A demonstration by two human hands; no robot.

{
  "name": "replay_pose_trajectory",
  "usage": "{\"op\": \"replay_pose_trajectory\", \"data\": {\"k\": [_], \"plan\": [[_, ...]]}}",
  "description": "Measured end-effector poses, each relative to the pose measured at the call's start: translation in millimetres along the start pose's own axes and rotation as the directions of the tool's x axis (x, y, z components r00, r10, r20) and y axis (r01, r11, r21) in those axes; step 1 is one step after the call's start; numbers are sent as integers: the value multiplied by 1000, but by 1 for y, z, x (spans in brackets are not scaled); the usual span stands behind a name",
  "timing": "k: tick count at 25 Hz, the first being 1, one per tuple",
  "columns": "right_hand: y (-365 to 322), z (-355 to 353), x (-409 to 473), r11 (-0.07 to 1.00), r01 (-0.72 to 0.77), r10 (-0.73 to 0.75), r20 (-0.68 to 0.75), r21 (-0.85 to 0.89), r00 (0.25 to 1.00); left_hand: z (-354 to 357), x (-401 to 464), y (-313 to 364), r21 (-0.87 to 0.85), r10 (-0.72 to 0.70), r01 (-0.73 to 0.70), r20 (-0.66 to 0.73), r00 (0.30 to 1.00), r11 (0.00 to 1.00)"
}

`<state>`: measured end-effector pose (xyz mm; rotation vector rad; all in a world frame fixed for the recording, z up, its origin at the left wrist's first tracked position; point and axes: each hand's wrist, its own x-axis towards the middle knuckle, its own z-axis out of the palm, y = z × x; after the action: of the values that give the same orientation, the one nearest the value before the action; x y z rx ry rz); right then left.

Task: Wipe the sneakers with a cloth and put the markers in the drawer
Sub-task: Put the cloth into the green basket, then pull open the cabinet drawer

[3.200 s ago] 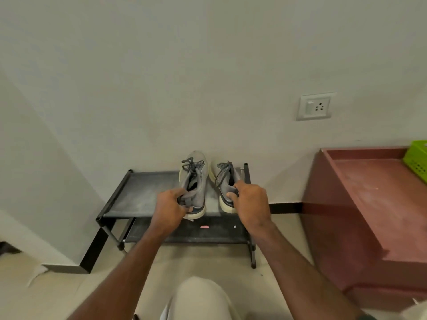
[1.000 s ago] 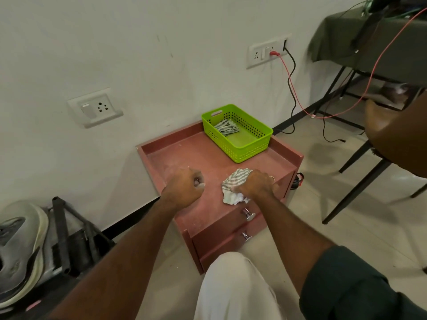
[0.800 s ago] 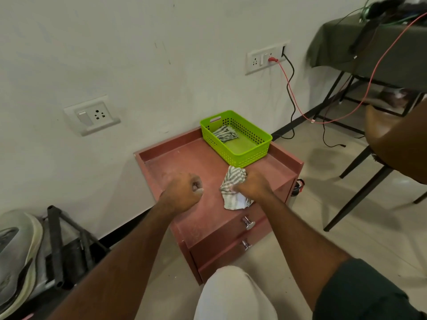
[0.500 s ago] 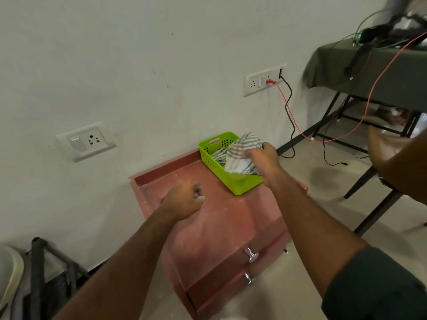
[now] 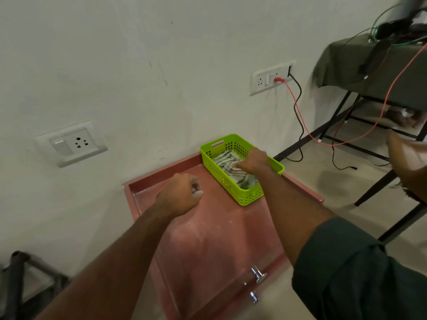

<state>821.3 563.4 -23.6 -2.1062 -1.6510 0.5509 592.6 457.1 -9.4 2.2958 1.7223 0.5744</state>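
The right hand [image 5: 253, 160] pinches the cloth [image 5: 233, 168] inside the basket [image 5: 245, 197] on the desk [image 5: 208, 239]. Let it drop fully inside, then lift clear. The left hand [image 5: 181, 197] hovers fisted, seemingly empty.

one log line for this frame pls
stage: cloth into basket | right hand: in basket, on cloth | left hand: fisted over cabinet | markers: not visible

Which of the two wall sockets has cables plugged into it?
The socket plate on the right, above and behind the green basket: a red cable and a black cable run from it. The left socket has none.
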Motion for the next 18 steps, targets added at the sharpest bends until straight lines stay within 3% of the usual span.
{"op": "replay_pose_trajectory", "data": {"k": [3, 6, 9, 12, 14, 16, 18], "plan": [[-4, -10, -4, 992, 120, -124, -126, -34, 984, -6, 2, -3, 1, 2, -2, -10, 1000, 1000], [-15, 4, -34, 965, 239, -211, -221, 107, 952, -19, -12, -6, 1, -10, 10, -15, 1000, 1000], [-25, 13, -85, 866, 483, -415, -353, 129, 839, -34, -34, -2, -28, -20, 18, -54, 998, 999], [-12, 26, -143, 799, 596, -552, -291, 83, 781, -28, -66, 5, -112, -40, 33, -57, 998, 993], [4, 33, -180, 810, 567, -502, -321, 151, 803, -14, -93, 13, -159, -54, 47, -36, 998, 986], [20, 36, -213, 837, 433, -282, -414, 335, 866, -1, -114, 20, -191, -33, 26, -30, 999, 981], [47, 39, -245, 866, 259, -63, -421, 428, 905, 10, -129, 27, -210, -5, 4, -8, 1000, 978]]}}
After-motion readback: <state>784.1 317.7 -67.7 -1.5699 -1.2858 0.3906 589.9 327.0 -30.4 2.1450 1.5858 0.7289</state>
